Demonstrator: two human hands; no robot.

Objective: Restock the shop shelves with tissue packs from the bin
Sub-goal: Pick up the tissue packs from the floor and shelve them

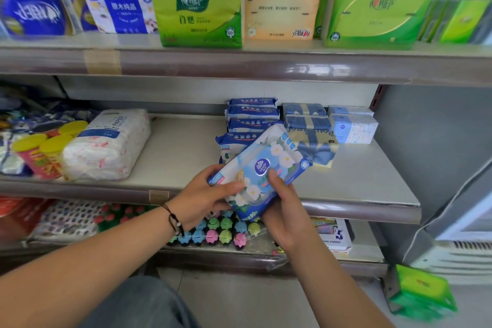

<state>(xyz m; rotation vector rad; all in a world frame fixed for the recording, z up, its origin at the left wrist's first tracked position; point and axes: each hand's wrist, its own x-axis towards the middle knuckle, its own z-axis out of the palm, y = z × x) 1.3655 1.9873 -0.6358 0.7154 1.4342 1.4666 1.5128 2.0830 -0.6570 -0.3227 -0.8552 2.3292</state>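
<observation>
Both hands gripped the wet tissue pack [262, 172], left hand [210, 198] and right hand [283, 212]; its long axis pointed up-right toward the stacked packs [251, 117] just behind.

The top shelf [266, 61] carries 2 big green tissue packs [195, 9] and 1 orange pack [282, 9]. The middle shelf [359, 176] has 4 blue-topped wipe packs [253, 110] stacked near its back edge; 2 hands [205, 197] share 1 floral pack [262, 170].

glossy plastic wet-wipe pack [262, 172], smooth matt metal shelf [359, 176]
</observation>
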